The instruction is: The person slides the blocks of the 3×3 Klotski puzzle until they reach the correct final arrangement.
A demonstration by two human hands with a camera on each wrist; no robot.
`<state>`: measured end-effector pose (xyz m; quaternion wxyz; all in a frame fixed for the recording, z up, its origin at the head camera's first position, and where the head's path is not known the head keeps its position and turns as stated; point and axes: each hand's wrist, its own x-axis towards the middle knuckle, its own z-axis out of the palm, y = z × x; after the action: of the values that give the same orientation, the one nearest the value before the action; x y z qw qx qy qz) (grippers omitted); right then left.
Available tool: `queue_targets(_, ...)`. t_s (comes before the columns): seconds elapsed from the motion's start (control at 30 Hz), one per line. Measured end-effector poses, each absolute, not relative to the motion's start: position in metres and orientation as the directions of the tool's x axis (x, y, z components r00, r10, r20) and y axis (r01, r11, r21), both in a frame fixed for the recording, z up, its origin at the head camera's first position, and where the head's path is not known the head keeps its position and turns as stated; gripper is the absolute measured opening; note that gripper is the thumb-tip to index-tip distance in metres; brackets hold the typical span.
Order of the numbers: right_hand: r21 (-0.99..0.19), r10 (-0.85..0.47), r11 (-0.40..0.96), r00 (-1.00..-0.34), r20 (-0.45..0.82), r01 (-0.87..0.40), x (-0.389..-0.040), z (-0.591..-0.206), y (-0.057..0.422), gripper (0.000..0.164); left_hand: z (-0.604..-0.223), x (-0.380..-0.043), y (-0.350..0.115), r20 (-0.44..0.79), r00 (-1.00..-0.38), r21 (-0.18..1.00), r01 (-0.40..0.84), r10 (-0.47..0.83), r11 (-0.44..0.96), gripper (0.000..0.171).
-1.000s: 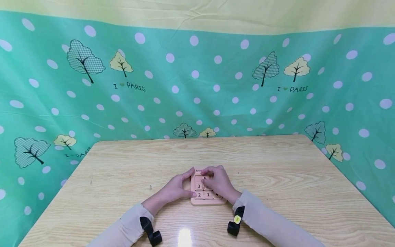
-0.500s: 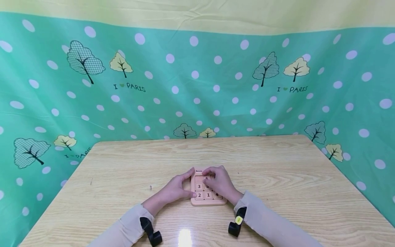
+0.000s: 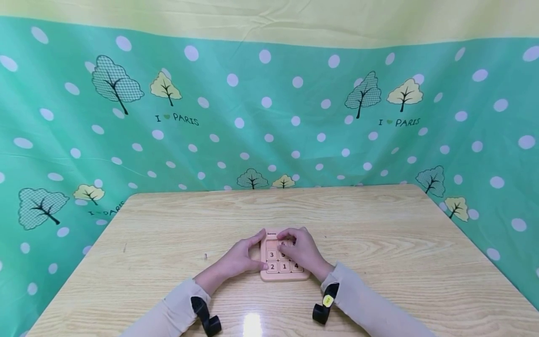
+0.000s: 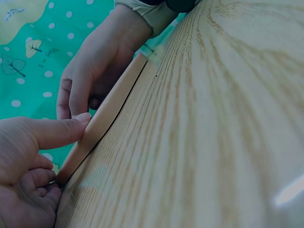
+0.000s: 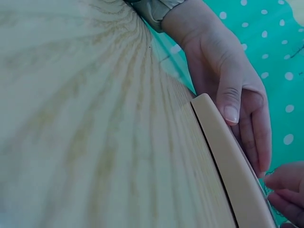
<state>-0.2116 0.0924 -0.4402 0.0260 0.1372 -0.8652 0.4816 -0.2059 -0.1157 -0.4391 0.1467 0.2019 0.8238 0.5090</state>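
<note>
A pink sliding number puzzle (image 3: 285, 277) lies flat on the table, its numbered tiles set in rows. My left hand (image 3: 239, 257) grips its left side, thumb at the lower edge and index finger near the top corner. In the left wrist view that thumb (image 4: 66, 130) presses on the frame's side. My right hand (image 3: 304, 250) is over the upper right of the puzzle, thumb and bent index finger around the tile marked 6 (image 3: 283, 243). A gap shows at the top left, above the tile marked 3 (image 3: 272, 255). The right hand partly hides the right-hand tiles.
The wood-grain table (image 3: 177, 229) spreads out around the puzzle. A green dotted curtain (image 3: 269, 117) hangs behind and at both sides. Each wrist wears a black strap with a camera, such as the left strap (image 3: 205, 314).
The tile marked 6 has slid a little to the right, together with my right hand, and the gap at the top left is more fully seen. My left hand stays still.
</note>
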Motion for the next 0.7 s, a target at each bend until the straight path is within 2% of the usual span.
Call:
queue_targets(0.3, -0.862, -0.304, 0.427, -0.941, 0.148, -0.273, -0.213, -0.442, 0.101, 0.021, -0.440, -0.206, -0.117, -0.031, -0.877, 0.890, 0.194, 0.480, 0.412, 0.094)
queue_targets(0.7, -0.847, -0.399, 0.434, -0.909, 0.123, -0.306, -0.210, -0.443, 0.109, 0.022, -0.439, -0.206, -0.117, -0.022, -0.877, 0.898, 0.194, 0.480, 0.395, 0.092)
